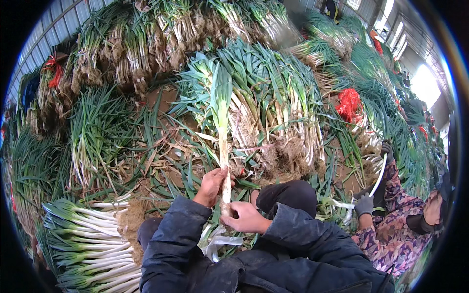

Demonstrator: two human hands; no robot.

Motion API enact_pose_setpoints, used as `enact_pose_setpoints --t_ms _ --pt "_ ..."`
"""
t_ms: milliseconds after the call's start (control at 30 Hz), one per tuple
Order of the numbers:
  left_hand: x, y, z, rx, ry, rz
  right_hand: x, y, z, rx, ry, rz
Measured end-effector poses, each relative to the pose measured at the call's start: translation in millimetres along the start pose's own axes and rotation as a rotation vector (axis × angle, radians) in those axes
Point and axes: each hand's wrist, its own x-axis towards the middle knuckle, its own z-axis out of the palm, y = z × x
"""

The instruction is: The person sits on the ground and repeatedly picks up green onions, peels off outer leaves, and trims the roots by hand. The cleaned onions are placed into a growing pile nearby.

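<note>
A single large green onion point(224, 146) stands nearly upright before me, green leaves uppermost, its shank streaked with soil and dry skin. My left hand point(212, 186) grips the shank partway down. Near the root end, the fingers of my right hand point(246, 218) pinch the base. Part of the roots is hidden by that hand. Just beyond lies a big heap of untrimmed green onions point(271, 110) with brown, tangled roots. By my left side, white, peeled green onions point(99, 245) are laid in a row, roots towards me.
A co-worker in a patterned jacket point(395, 234) sits at my right, gloved hands around a white stalk point(379, 175). Red twine point(349, 105) lies on bundles there. Leaf scraps point(157, 154) litter the ground. Stacked onion bundles point(135, 47) line the back; a translucent plastic strip point(223, 241) lies by my lap.
</note>
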Motion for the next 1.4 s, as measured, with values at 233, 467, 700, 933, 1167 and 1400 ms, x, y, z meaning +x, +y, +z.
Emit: enact_pose_setpoints --t_ms 233,467,700,933,1167,1400 --pt "-19.1 -1.6 -5.9 0.294 0.174 0.243 12.0 6.2 -4.9 0.009 -0.098 0.002" --pt "-65.5 -4.0 5.1 0.432 0.149 0.311 50.1 10.6 -42.1 0.437 0.042 0.256" --pt "-110.4 -17.9 -0.8 0.562 0.142 0.420 105.6 5.3 -74.5 0.633 0.203 0.339" --pt "-168.4 -15.2 16.3 0.869 0.173 0.481 163.0 20.0 -85.7 1.032 0.326 0.355" --pt "-187.6 -58.3 -13.1 1.025 0.197 0.670 151.3 -25.5 -84.2 1.187 0.311 0.089" --pt "-179.5 -87.9 -36.7 1.160 0.230 0.850 116.6 -54.2 -82.9 1.120 0.155 -0.198"
